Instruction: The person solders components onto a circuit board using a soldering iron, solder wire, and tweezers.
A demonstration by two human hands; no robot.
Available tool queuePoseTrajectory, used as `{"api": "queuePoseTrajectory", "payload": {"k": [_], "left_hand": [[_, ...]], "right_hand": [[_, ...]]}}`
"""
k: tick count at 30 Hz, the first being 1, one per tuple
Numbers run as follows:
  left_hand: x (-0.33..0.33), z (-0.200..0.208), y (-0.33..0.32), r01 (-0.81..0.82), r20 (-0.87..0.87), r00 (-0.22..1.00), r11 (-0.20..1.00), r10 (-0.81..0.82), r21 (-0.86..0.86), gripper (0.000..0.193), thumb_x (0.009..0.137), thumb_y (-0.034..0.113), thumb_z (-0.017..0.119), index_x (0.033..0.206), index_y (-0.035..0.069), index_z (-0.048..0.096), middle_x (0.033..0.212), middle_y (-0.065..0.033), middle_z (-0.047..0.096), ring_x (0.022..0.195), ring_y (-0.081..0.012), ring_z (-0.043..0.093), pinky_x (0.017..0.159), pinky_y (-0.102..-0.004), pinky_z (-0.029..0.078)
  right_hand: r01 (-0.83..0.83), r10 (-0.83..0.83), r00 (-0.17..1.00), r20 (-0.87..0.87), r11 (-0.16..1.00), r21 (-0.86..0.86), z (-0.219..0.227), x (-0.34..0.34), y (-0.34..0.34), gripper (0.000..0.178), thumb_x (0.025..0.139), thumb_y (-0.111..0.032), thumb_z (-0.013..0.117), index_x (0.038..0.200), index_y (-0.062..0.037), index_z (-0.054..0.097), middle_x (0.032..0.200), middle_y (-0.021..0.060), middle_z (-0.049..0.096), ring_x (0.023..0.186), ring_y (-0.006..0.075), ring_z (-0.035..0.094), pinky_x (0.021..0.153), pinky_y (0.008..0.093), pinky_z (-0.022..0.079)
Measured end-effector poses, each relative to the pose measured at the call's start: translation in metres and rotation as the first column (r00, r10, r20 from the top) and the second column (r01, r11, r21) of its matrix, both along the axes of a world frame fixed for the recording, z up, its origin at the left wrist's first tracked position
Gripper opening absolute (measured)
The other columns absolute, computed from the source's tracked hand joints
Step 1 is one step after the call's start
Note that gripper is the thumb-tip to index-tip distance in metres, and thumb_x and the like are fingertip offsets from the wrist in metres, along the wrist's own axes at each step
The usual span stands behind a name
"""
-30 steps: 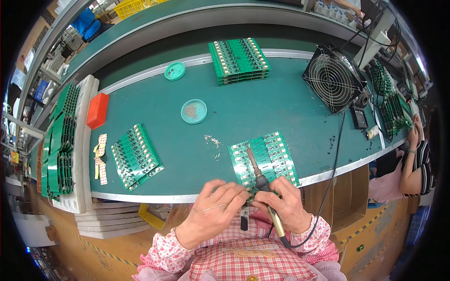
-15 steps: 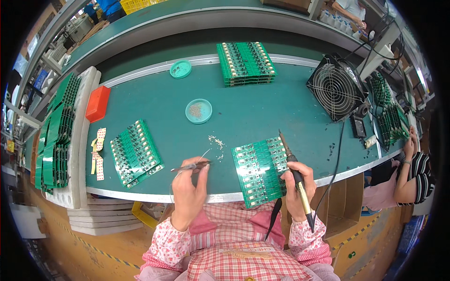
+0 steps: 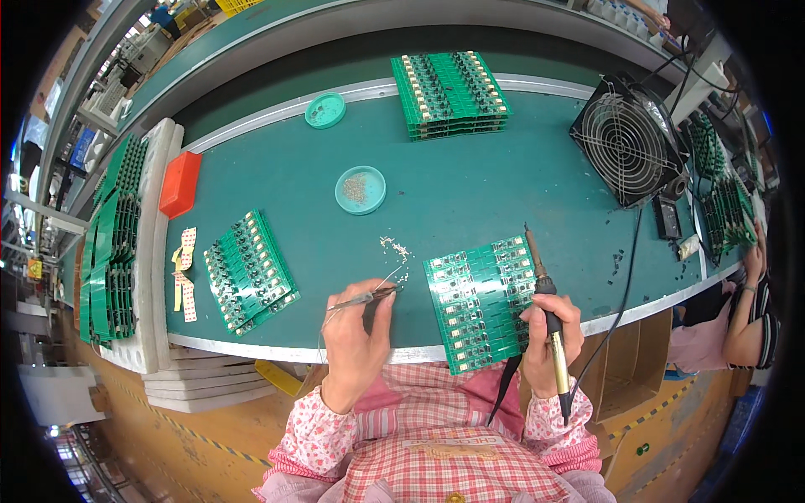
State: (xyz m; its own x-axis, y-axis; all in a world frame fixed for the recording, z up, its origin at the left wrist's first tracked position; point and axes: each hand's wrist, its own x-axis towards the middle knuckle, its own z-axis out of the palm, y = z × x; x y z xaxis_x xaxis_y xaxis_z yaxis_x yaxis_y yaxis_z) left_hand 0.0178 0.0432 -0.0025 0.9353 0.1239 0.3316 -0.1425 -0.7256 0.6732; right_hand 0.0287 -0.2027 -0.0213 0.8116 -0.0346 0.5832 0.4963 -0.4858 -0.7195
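My left hand grips metal tweezers, with their tips at a small scatter of loose parts on the green table. My right hand holds a soldering iron upright, its tip pointing away from me beside the right edge of a green circuit board panel. The panel lies between my hands at the table's front edge.
Another board panel lies to the left, a stack of panels at the back. Two round teal dishes, a red box, a white rack of boards and a black fan stand around. Another person's arm is at right.
My hands left the board and spread apart. The left hand carried the tweezers left to the loose parts; the right hand drew the iron to the panel's right side.
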Motion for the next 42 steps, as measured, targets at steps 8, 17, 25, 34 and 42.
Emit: {"api": "queuePoseTrajectory", "payload": {"k": [8, 17, 25, 34, 42], "left_hand": [[-0.001, -0.002, -0.001, -0.008, -0.007, 1.000, 1.000, 0.008, -0.004, 0.012, 0.091, 0.001, 0.067, 0.103, 0.002, 0.068, 0.098, -0.0105, 0.069, 0.087, -0.0262, 0.064, 0.080, -0.0349, 0.049], [-0.001, -0.003, -0.001, 0.006, 0.017, 1.000, 1.000, -0.006, -0.002, 0.014, 0.090, -0.001, 0.067, 0.103, 0.003, 0.068, 0.098, -0.0109, 0.070, 0.086, -0.0264, 0.063, 0.080, -0.0352, 0.049], [0.000, 0.001, -0.005, 0.031, 0.030, 0.999, 0.998, -0.033, 0.050, 0.012, 0.090, -0.002, 0.066, 0.101, 0.001, 0.068, 0.099, -0.0116, 0.069, 0.087, -0.0271, 0.065, 0.079, -0.0354, 0.051], [0.003, 0.000, -0.025, 0.158, 0.000, 0.987, 0.982, -0.159, -0.103, 0.011, 0.090, -0.003, 0.065, 0.101, -0.001, 0.067, 0.099, -0.0127, 0.069, 0.088, -0.0256, 0.069, 0.077, -0.0325, 0.053], [-0.001, 0.000, -0.031, 0.211, -0.001, 0.977, 0.975, -0.211, -0.070, 0.013, 0.089, -0.003, 0.066, 0.101, 0.000, 0.067, 0.101, -0.0126, 0.070, 0.089, -0.0284, 0.068, 0.078, -0.0347, 0.052]], "right_hand": [[-0.006, 0.007, 1.000, -0.006, 0.999, 0.033, -0.002, 0.000, 0.000, 0.018, 0.090, 0.000, 0.066, 0.108, -0.0016, 0.062, 0.077, 0.0087, 0.066, 0.064, 0.0206, 0.059, 0.060, 0.0327, 0.047], [-0.012, 0.012, 1.000, 0.004, 1.000, 0.028, -0.001, 0.001, 0.000, 0.019, 0.090, 0.000, 0.066, 0.108, -0.0017, 0.062, 0.074, 0.0081, 0.066, 0.064, 0.0204, 0.059, 0.060, 0.0327, 0.046], [-0.002, 0.002, 1.000, -0.018, 1.000, 0.024, 0.002, -0.001, -0.001, 0.018, 0.091, -0.001, 0.067, 0.109, -0.0019, 0.063, 0.076, 0.0081, 0.067, 0.065, 0.0205, 0.060, 0.061, 0.0324, 0.047], [-0.013, 0.014, 0.999, -0.032, 0.999, 0.041, 0.007, -0.002, -0.001, 0.016, 0.090, -0.001, 0.067, 0.106, -0.0022, 0.065, 0.076, 0.0076, 0.068, 0.065, 0.0188, 0.061, 0.060, 0.0308, 0.048], [-0.006, 0.013, 0.997, -0.081, 0.996, 0.089, 0.004, -0.003, -0.001, 0.015, 0.091, -0.003, 0.067, 0.105, -0.0028, 0.065, 0.075, 0.0079, 0.068, 0.064, 0.0193, 0.061, 0.060, 0.0309, 0.048]]}}
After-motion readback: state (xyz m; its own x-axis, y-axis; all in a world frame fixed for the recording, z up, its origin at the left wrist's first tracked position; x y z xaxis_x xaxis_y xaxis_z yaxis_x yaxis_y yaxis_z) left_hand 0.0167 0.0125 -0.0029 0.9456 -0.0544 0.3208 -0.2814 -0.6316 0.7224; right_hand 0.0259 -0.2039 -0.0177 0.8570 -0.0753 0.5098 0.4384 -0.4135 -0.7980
